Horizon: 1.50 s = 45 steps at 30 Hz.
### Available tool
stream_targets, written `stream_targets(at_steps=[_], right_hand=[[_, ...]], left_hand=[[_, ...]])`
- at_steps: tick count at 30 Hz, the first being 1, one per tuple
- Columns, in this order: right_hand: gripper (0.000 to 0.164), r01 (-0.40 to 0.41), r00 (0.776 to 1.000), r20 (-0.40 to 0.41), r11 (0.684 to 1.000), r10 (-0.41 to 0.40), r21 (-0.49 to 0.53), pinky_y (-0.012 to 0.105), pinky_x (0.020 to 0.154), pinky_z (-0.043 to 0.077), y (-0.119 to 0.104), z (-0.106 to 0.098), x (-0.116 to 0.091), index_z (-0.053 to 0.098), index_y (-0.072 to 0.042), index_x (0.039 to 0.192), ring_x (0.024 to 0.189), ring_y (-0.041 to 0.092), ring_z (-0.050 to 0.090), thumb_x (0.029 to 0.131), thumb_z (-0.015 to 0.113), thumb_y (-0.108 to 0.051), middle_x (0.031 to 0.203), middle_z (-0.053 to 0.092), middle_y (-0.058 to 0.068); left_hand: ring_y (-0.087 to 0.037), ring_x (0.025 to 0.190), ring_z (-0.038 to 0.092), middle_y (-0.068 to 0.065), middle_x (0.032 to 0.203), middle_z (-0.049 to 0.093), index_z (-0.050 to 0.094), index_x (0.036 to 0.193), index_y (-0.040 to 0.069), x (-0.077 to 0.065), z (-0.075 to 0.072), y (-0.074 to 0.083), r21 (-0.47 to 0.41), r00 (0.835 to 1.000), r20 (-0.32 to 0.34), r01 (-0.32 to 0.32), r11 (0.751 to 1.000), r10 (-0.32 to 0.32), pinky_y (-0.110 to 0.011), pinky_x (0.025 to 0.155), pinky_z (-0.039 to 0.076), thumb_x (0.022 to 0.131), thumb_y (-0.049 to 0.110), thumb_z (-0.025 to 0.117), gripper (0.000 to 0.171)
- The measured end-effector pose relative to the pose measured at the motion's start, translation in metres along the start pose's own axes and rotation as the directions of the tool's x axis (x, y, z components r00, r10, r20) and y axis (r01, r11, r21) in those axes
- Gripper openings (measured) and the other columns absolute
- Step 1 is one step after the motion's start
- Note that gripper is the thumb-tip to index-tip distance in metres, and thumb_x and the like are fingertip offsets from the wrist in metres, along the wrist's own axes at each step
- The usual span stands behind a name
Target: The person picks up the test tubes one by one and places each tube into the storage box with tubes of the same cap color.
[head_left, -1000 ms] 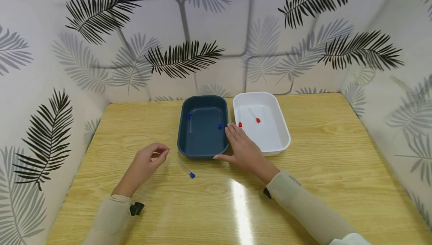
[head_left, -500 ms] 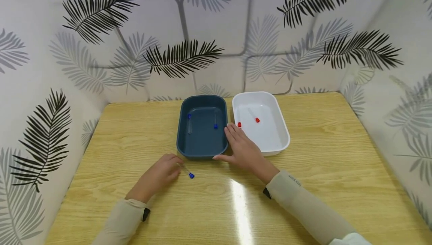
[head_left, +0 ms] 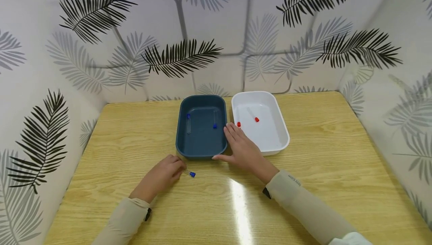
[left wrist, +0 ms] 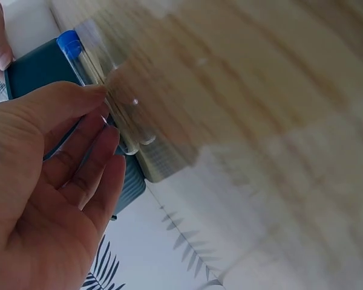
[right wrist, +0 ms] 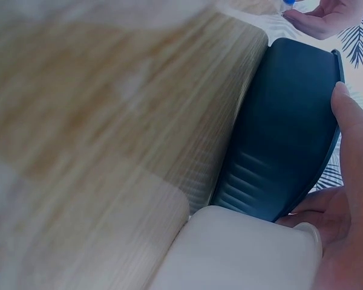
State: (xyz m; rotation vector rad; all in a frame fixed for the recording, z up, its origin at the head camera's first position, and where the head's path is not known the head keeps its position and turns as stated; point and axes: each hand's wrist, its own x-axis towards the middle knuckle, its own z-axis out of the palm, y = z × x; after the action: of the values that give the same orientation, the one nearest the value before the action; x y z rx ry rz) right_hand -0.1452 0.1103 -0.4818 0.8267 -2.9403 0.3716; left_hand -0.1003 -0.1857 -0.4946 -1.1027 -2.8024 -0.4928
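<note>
A clear test tube with a blue cap lies just in front of the dark blue tray. My left hand pinches its glass body between thumb and fingertips; in the left wrist view the tube slants beside the thumb tip, low over the wooden table. My right hand rests against the dark tray's near right corner, fingers straight along the right rim and thumb at the front. Inside that tray are two blue-capped tubes, one at the left and another at the right.
To the right of the dark tray stands a white tray holding two red-capped tubes, one near its middle, the other by its left wall. Leaf-patterned walls border the wooden table behind and at both sides.
My left hand has moved right to the tube on the table and taken hold of it; the tube has turned slightly. In the dark tray, the right tube has shifted left. My right hand stays put.
</note>
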Motion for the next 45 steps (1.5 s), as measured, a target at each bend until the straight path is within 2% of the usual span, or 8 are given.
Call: stream_targets(at_steps=[15, 22, 30, 38, 45], right_hand=[[0.104, 0.000, 1.000, -0.002, 1.000, 0.000, -0.015, 0.035, 0.111, 0.011, -0.0007, 0.0003, -0.0010, 0.025, -0.001, 0.146, 0.141, 0.023, 0.010, 0.077, 0.039, -0.079, 0.152, 0.019, 0.014], [0.103, -0.007, 1.000, 0.010, 1.000, 0.007, -0.010, 0.035, 0.111, 0.011, -0.0012, -0.0002, 0.0000, 0.024, -0.002, 0.146, 0.141, 0.023, 0.009, 0.077, 0.044, -0.076, 0.152, 0.018, 0.013], [0.104, -0.009, 1.000, 0.019, 1.000, 0.010, -0.015, 0.035, 0.111, 0.012, -0.0014, -0.0001, -0.0002, 0.024, -0.002, 0.146, 0.141, 0.023, 0.009, 0.077, 0.040, -0.079, 0.152, 0.019, 0.013], [0.104, -0.007, 1.000, 0.021, 1.000, 0.007, -0.004, 0.035, 0.111, 0.011, -0.0019, -0.0012, -0.0004, 0.024, -0.002, 0.146, 0.141, 0.023, 0.009, 0.077, 0.042, -0.077, 0.152, 0.018, 0.013], [0.104, -0.002, 1.000, 0.013, 1.000, 0.002, -0.013, 0.034, 0.112, 0.009, -0.0009, -0.0007, 0.0002, 0.024, -0.001, 0.146, 0.141, 0.022, 0.008, 0.078, 0.040, -0.078, 0.152, 0.018, 0.013]], left_hand=[[-0.017, 0.085, 0.054, 0.000, 0.093, 0.059, 0.065, 0.093, 0.010, 0.0023, 0.0000, 0.0051, 0.039, 1.000, 0.023, -0.006, 0.999, 0.005, -0.031, 0.074, 0.048, 0.084, 0.005, 0.065, 0.010], [-0.016, 0.080, 0.052, 0.000, 0.088, 0.057, 0.062, 0.090, 0.009, 0.0040, 0.0003, 0.0055, 0.077, 1.000, 0.026, -0.015, 0.997, 0.013, -0.029, 0.070, 0.047, 0.083, 0.005, 0.065, 0.009], [-0.014, 0.076, 0.049, 0.002, 0.083, 0.054, 0.059, 0.086, 0.010, 0.0058, 0.0025, 0.0052, 0.099, 0.999, 0.027, -0.027, 0.995, 0.025, -0.028, 0.067, 0.046, 0.081, 0.003, 0.064, 0.011], [-0.013, 0.074, 0.049, 0.002, 0.081, 0.052, 0.057, 0.086, 0.010, 0.0049, 0.0019, 0.0057, 0.082, 0.999, 0.030, -0.022, 0.996, 0.020, -0.028, 0.065, 0.046, 0.079, 0.003, 0.065, 0.012], [-0.015, 0.078, 0.052, 0.002, 0.082, 0.053, 0.057, 0.086, 0.009, 0.0061, -0.0002, 0.0074, 0.034, 0.997, 0.078, -0.018, 0.999, 0.015, -0.029, 0.068, 0.047, 0.082, 0.004, 0.062, 0.008]])
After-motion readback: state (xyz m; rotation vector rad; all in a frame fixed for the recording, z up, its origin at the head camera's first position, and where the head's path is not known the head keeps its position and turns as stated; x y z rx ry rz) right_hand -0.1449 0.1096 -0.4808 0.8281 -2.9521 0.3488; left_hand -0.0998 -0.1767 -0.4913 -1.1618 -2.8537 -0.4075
